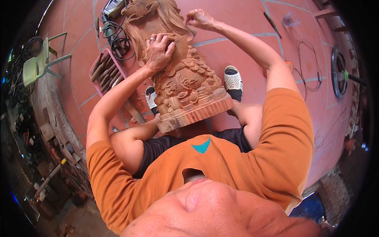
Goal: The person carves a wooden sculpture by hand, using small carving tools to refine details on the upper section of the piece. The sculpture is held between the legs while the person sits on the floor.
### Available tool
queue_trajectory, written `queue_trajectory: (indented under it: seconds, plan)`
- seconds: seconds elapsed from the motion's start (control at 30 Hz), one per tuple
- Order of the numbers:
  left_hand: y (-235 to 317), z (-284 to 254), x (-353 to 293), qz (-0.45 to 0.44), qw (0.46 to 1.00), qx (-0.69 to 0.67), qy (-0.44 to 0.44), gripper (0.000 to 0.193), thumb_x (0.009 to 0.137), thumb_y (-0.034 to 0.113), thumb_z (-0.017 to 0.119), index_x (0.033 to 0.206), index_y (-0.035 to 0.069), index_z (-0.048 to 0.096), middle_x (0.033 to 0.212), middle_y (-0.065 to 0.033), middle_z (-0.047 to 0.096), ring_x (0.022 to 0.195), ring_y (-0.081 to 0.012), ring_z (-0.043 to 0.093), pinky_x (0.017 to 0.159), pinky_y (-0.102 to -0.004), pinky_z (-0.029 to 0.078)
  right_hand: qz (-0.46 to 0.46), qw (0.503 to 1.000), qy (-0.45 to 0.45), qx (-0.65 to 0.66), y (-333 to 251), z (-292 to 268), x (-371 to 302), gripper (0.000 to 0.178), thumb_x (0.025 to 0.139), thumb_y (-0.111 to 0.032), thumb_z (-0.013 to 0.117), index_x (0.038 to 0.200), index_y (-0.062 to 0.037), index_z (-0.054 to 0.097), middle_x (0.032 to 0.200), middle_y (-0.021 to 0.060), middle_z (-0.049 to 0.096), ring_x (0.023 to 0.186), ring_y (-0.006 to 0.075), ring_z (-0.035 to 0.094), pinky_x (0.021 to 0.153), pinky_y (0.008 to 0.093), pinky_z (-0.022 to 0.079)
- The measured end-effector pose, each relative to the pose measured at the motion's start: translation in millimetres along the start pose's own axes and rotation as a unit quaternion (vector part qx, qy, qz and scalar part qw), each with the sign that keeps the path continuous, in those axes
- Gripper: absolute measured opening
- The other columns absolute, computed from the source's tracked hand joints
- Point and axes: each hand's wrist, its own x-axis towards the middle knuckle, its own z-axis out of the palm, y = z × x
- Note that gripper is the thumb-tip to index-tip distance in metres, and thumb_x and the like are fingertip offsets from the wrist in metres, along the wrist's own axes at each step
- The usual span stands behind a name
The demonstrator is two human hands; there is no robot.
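**One hand on the carving**

My left hand point(160, 51) rests palm down on the wood carving point(191, 85), fingers slightly spread and gripping nothing. The carving sits between my legs, its base toward me. My right hand point(199, 19) is curled beside its upper right edge; I cannot tell whether it holds anything. Left of the carving, a pink basket point(119, 65) holds wooden handles point(106, 74).
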Motion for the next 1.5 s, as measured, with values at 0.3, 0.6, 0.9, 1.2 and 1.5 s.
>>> queue_trajectory:
  seconds: [0.3, 0.6, 0.9, 1.2, 1.5]
  plan:
    - [-1.6, 1.9, 0.2, 0.007, 1.000, -0.003, 0.010, 0.021, 0.089, 0.025, 0.060, 0.102, 0.010, 0.066, 0.111, -0.0075, 0.061, 0.108, -0.0290, 0.052, 0.093, -0.0427, 0.039, -0.063, 0.994, 0.090, 0.011, -3.5, 27.0, 18.4, 0.010, 0.080, -0.011, 0.060, 0.081, -0.0074, 0.070, 0.083, 0.0133, 0.070, 0.079, 0.0322, 0.069, 0.069, 0.0401, 0.054]
    - [-0.7, 1.7, 0.4, 0.004, 1.000, 0.003, 0.005, 0.021, 0.089, 0.025, 0.060, 0.102, 0.010, 0.066, 0.111, -0.0069, 0.060, 0.108, -0.0287, 0.052, 0.094, -0.0422, 0.039, 0.012, 0.996, -0.083, -0.008, 0.2, 3.0, -35.0, 0.009, 0.079, -0.011, 0.063, 0.084, -0.0072, 0.069, 0.088, 0.0116, 0.070, 0.079, 0.0300, 0.068, 0.071, 0.0396, 0.054]
    - [-4.6, 5.6, 1.6, 0.021, 1.000, -0.006, 0.017, 0.019, 0.088, 0.026, 0.061, 0.100, 0.012, 0.066, 0.109, -0.0054, 0.061, 0.106, -0.0282, 0.052, 0.090, -0.0431, 0.038, -0.086, 0.994, 0.063, 0.006, -4.2, 18.8, -17.1, 0.010, 0.085, -0.011, 0.064, 0.091, -0.0042, 0.064, 0.086, 0.0116, 0.065, 0.077, 0.0295, 0.065, 0.069, 0.0374, 0.052]
    - [-7.4, 9.3, 0.5, 0.023, 0.999, -0.009, 0.028, 0.020, 0.087, 0.027, 0.062, 0.100, 0.013, 0.066, 0.109, -0.0045, 0.061, 0.106, -0.0276, 0.052, 0.089, -0.0428, 0.037, -0.082, 0.995, -0.050, -0.034, 11.0, 2.3, -51.7, 0.008, 0.084, -0.010, 0.066, 0.084, -0.0026, 0.062, 0.086, 0.0111, 0.065, 0.078, 0.0298, 0.065, 0.070, 0.0379, 0.052]
    - [-6.5, 7.2, 0.8, 0.023, 1.000, -0.008, 0.018, 0.020, 0.087, 0.027, 0.062, 0.100, 0.012, 0.066, 0.108, -0.0051, 0.061, 0.106, -0.0283, 0.052, 0.089, -0.0435, 0.038, -0.089, 0.994, 0.062, -0.008, -1.5, 14.8, -37.1, 0.005, 0.080, -0.006, 0.062, 0.084, -0.0069, 0.066, 0.086, 0.0108, 0.065, 0.078, 0.0309, 0.066, 0.069, 0.0387, 0.053]
